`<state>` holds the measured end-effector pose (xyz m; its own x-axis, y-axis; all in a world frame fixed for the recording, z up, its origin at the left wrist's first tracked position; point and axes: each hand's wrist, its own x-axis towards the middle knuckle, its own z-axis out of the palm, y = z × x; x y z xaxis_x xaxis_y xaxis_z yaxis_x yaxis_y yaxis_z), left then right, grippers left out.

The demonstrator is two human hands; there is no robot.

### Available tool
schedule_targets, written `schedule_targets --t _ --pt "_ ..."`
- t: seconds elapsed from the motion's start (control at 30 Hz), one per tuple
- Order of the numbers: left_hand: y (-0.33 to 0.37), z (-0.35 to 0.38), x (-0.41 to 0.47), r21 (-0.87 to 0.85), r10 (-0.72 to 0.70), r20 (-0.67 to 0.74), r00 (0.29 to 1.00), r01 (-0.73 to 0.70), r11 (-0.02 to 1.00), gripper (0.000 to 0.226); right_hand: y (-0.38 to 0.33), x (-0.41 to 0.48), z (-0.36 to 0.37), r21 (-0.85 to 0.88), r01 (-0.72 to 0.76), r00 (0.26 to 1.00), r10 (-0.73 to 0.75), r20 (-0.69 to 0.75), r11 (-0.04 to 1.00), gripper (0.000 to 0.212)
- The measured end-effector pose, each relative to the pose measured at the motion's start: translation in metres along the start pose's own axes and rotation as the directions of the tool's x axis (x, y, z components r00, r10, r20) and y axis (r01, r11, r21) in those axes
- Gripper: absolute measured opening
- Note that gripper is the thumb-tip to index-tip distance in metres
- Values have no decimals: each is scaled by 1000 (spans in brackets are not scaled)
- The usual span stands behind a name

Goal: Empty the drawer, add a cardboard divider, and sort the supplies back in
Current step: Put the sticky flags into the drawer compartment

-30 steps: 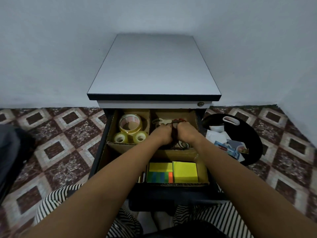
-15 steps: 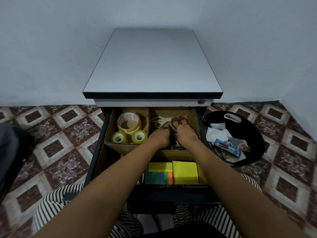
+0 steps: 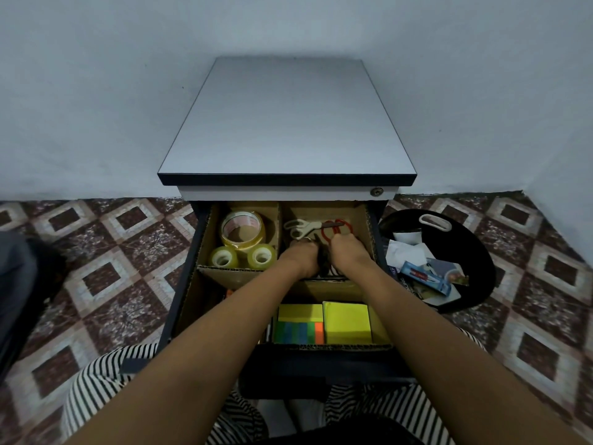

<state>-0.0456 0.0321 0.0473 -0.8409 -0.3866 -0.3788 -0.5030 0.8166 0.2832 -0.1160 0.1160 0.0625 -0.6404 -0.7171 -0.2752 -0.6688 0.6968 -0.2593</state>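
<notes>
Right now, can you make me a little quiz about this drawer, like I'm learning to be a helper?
1. True or false: the tape rolls sit in the back left compartment of the drawer.
2. How many tape rolls are there?
3. Which compartment are the left hand and right hand in? A back left, B back right with the scissors, C front right.
Key: 1 true; 2 three; 3 B.

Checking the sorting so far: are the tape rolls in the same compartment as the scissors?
No: the tape rolls sit in the back left compartment, the scissors in the back right, a cardboard wall between them.
</notes>
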Motion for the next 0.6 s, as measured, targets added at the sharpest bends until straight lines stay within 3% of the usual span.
schedule_targets --t 0.2,0.37,0.6 --pt "0 0 1 -8 4 -25 1000 -4 1000 32 -1 -1 -1 29 -28 1000 28 1 999 24" --pt "3 -7 -3 -21 -40 -118 992 38 999 48 -1 0 -2 98 -43 998 48 -50 994 22" --pt "3 -4 -1 -1 -71 8 997 71 997 54 -2 2 0 147 -79 996 85 -31 986 21"
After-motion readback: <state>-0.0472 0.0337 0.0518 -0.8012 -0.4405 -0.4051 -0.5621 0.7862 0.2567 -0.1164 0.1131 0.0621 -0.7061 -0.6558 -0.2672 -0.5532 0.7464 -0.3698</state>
